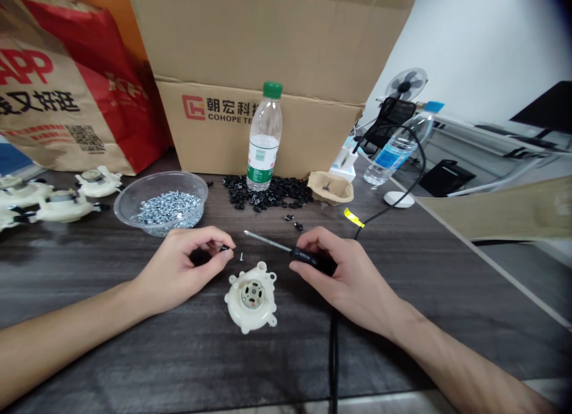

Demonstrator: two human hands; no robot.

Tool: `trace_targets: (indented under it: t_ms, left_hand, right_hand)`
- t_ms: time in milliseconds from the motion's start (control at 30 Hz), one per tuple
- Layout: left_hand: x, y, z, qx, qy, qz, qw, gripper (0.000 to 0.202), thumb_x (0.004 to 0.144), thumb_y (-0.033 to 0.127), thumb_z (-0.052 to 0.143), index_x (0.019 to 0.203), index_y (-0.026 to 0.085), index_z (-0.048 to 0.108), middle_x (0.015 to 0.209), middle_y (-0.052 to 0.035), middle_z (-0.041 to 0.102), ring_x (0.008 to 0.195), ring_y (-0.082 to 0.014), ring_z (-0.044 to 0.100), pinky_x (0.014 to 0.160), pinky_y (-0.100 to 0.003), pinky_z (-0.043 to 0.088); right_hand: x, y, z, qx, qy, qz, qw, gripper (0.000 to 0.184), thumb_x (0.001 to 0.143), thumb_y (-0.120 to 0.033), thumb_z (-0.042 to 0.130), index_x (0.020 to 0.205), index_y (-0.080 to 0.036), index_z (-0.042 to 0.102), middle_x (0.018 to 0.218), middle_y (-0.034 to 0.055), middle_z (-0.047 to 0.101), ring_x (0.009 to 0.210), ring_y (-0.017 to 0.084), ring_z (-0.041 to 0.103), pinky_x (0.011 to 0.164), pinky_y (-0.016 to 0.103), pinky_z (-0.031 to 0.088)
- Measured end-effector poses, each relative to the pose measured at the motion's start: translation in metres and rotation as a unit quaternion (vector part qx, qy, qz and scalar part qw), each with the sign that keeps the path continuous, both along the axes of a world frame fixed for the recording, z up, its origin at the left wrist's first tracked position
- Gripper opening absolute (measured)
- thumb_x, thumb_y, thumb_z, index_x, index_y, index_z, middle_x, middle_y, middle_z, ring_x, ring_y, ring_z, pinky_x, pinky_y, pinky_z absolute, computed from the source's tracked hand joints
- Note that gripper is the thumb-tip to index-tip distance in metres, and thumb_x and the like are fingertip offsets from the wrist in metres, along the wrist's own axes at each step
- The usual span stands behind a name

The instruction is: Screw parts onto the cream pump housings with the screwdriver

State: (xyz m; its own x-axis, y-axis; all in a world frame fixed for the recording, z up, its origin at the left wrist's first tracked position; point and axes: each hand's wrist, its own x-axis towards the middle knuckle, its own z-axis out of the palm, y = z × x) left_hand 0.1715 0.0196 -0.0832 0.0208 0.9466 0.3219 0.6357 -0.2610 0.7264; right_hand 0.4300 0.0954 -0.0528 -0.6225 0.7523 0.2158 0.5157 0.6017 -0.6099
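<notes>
One white plastic motor housing (pixel 250 298) lies between two hands: the left hand (pixel 181 271) pinches a tiny black part (pixel 224 248), and the right hand (pixel 346 277) closes around one screwdriver (pixel 268 241). Beyond the housing sits one bowl of screws (pixel 161 214); more housings (pixel 62 205) run off the frame, so their count is unclear.

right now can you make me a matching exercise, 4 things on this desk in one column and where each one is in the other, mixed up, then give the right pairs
Things
1. screwdriver
2. silver screws
3. small black parts
4. white plastic housing

Places
A. in the clear plastic bowl
B. heaped at the foot of the water bottle
C. held in the right hand
D. on the dark table, between the right hand and the left hand

Right pairs: 1-C, 2-A, 3-B, 4-D
</notes>
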Motion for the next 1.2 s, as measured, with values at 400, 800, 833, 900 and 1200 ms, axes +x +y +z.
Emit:
trace_targets:
  t_ms: [400,800,833,900,1200]
  left_hand:
    - [-0.001,0.006,0.001,0.005,0.091,-0.031,0.995,0.015,0.088,0.023,0.058,0.102,0.024,0.062,0.101,0.0017,0.065,0.094,-0.0145,0.059,0.085,-0.028,0.046]
    - [-0.008,0.003,0.008,0.026,0.237,-0.212,0.948,0.027,0.083,0.015,0.053,0.109,0.019,0.059,0.092,-0.0047,0.059,0.083,-0.0189,0.052,0.074,-0.034,0.042]
    - [-0.008,0.003,0.008,0.021,0.231,-0.22,0.948,0.025,0.085,0.014,0.052,0.107,0.02,0.06,0.092,-0.0045,0.059,0.083,-0.0182,0.052,0.074,-0.033,0.042]
    - [-0.009,0.005,0.007,0.024,0.217,-0.223,0.95,0.02,0.088,0.013,0.049,0.101,0.019,0.062,0.088,-0.0041,0.059,0.081,-0.0167,0.053,0.073,-0.031,0.042]
    - [-0.017,0.003,0.01,0.174,0.248,-0.203,0.931,0.02,0.087,0.007,0.057,0.101,0.018,0.064,0.09,-0.0029,0.065,0.081,-0.014,0.059,0.07,-0.029,0.048]
  right_hand:
    - [0.0,0.001,-0.001,0.008,-0.007,-0.015,1.0,0.013,0.084,-0.033,0.062,0.09,-0.026,0.054,0.078,-0.0056,0.064,0.071,0.014,0.06,0.066,0.028,0.046]
    - [0.002,0.001,0.0,-0.001,-0.029,-0.024,0.999,0.014,0.083,-0.034,0.062,0.092,-0.025,0.056,0.078,-0.0037,0.065,0.071,0.016,0.062,0.064,0.029,0.046]
    - [0.002,0.001,0.0,-0.002,-0.03,-0.024,0.999,0.014,0.082,-0.034,0.063,0.092,-0.025,0.057,0.078,-0.0036,0.066,0.071,0.016,0.062,0.063,0.029,0.046]
    - [0.002,0.001,0.0,-0.001,-0.032,-0.023,0.999,0.014,0.082,-0.034,0.063,0.092,-0.025,0.057,0.079,-0.0034,0.066,0.071,0.016,0.062,0.062,0.029,0.045]
    - [0.002,0.002,0.0,0.02,-0.025,-0.021,0.999,0.013,0.082,-0.033,0.063,0.091,-0.025,0.058,0.077,-0.0037,0.067,0.07,0.016,0.061,0.062,0.029,0.044]
